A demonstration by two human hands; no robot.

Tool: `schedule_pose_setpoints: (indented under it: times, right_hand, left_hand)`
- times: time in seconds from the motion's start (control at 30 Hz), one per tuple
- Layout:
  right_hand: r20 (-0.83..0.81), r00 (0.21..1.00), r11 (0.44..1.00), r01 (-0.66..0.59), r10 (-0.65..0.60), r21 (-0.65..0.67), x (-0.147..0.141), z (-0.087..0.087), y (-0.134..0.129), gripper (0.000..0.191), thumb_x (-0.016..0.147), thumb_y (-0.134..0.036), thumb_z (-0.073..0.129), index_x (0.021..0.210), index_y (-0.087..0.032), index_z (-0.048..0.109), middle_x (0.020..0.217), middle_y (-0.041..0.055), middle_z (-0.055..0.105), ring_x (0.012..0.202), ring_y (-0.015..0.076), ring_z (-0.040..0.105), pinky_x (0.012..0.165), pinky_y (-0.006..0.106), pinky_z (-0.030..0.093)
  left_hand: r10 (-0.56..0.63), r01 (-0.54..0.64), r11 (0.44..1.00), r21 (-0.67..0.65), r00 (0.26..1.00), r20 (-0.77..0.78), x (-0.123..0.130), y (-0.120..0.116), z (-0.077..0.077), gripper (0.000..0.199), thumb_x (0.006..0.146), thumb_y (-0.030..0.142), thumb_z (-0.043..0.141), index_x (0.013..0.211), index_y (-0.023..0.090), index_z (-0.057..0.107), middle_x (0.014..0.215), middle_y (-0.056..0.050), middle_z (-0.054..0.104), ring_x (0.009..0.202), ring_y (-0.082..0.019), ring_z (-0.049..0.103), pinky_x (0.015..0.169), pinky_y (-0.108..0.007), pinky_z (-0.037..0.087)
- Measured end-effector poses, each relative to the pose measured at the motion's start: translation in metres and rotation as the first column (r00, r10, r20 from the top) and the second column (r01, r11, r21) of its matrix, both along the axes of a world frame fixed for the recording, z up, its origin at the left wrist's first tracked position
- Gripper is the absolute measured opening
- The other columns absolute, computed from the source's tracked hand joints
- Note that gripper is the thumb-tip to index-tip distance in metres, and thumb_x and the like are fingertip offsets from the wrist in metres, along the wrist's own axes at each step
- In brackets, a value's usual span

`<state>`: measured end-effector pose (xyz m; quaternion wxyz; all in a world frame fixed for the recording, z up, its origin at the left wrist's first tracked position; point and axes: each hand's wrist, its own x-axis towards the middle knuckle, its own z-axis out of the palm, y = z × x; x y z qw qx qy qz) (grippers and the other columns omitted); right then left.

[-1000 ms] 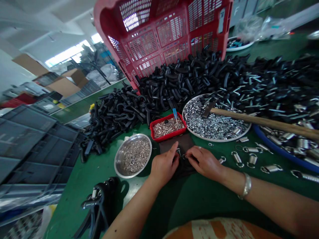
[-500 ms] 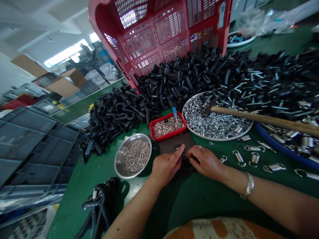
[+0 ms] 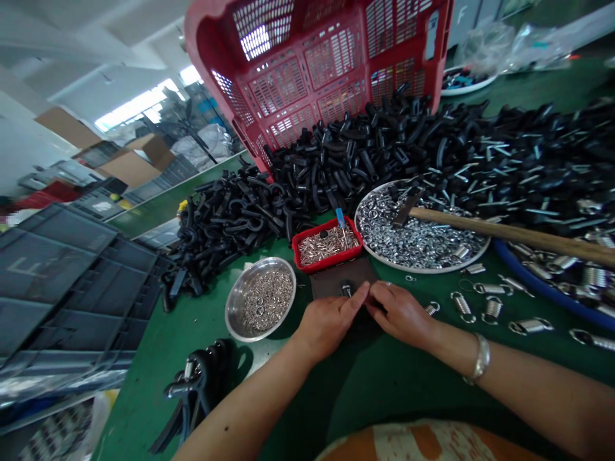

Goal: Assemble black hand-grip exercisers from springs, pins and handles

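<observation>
Over a dark plate on the green table, my left hand and my right hand meet at the fingertips. The fingers of both are pressed together on something small that I cannot make out. A small black part shows on the plate just beyond my left fingers. Behind the plate is a red tray of small metal pins, with a blue-handled tool standing in it. A steel bowl of tiny metal pieces is left of my left hand.
A hammer lies across a white plate of metal rings. Springs lie to the right, beside a blue tray. Black plastic parts are heaped before a red crate. Assembled black clamps stand front left.
My left fingertips have moved slightly right, up against my right fingers. More of the small black part on the plate shows. The whole view has shifted slightly.
</observation>
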<state>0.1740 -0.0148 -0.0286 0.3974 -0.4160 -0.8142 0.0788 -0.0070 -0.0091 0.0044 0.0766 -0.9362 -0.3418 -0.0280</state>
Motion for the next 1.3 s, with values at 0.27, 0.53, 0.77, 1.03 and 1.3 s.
schedule_pose_setpoints:
  times: [0.27, 0.53, 0.77, 1.03, 1.3]
  right_hand:
    - [-0.028, 0.999, 0.997, -0.044, 0.042, -0.065, 0.001, 0.000, -0.001, 0.012, 0.077, -0.008, 0.042, 0.075, -0.019, 0.047, 0.068, 0.0030, 0.054, 0.065, 0.0150, 0.052, 0.061, 0.027, 0.043]
    - [-0.011, 1.000, 0.996, 0.008, -0.009, -0.094, 0.002, 0.009, -0.001, 0.008, 0.079, -0.012, 0.047, 0.082, -0.018, 0.051, 0.075, 0.0038, 0.059, 0.072, 0.0155, 0.055, 0.066, 0.028, 0.045]
    - [0.148, 0.989, 0.999, -0.020, 0.024, -0.030, -0.012, 0.016, -0.014, 0.014, 0.082, -0.012, 0.044, 0.086, -0.018, 0.056, 0.075, 0.0057, 0.060, 0.073, 0.0174, 0.055, 0.066, 0.030, 0.046]
    - [0.020, 0.993, 0.993, 0.115, -0.115, -0.009, -0.019, 0.006, -0.009, 0.010, 0.082, -0.019, 0.049, 0.084, -0.020, 0.058, 0.078, 0.0056, 0.063, 0.077, 0.0187, 0.058, 0.070, 0.033, 0.048]
    - [0.203, 0.972, 0.988, 0.096, -0.119, 0.122, -0.017, 0.006, -0.007, 0.014, 0.082, -0.014, 0.047, 0.092, -0.019, 0.055, 0.082, 0.0073, 0.062, 0.079, 0.0209, 0.058, 0.069, 0.036, 0.048]
  left_hand:
    - [0.065, -0.060, 0.995, -0.083, 0.996, 0.058, -0.009, -0.008, -0.003, 0.050, 0.088, 0.023, 0.036, 0.136, 0.021, 0.024, 0.081, -0.002, 0.064, 0.067, -0.014, 0.059, 0.060, -0.024, 0.048]
    - [0.301, -0.230, 0.937, -0.261, 0.912, 0.279, -0.020, -0.012, 0.014, 0.046, 0.077, 0.043, 0.054, 0.117, 0.021, 0.052, 0.119, -0.007, 0.056, 0.101, -0.021, 0.052, 0.088, -0.038, 0.042]
    - [0.476, -0.350, 0.860, -0.373, 0.813, 0.336, -0.016, -0.017, -0.008, 0.023, 0.080, 0.030, 0.052, 0.100, 0.023, 0.062, 0.098, -0.002, 0.065, 0.088, -0.017, 0.057, 0.079, -0.031, 0.044]
    - [0.564, -0.420, 0.815, -0.400, 0.734, 0.379, -0.009, -0.020, -0.013, 0.025, 0.080, 0.035, 0.051, 0.100, 0.023, 0.059, 0.096, -0.002, 0.063, 0.089, -0.018, 0.056, 0.078, -0.031, 0.045]
    - [0.564, -0.423, 0.820, -0.386, 0.714, 0.414, -0.011, -0.022, -0.017, 0.023, 0.080, 0.037, 0.049, 0.096, 0.023, 0.058, 0.093, -0.002, 0.062, 0.083, -0.020, 0.055, 0.070, -0.032, 0.045]
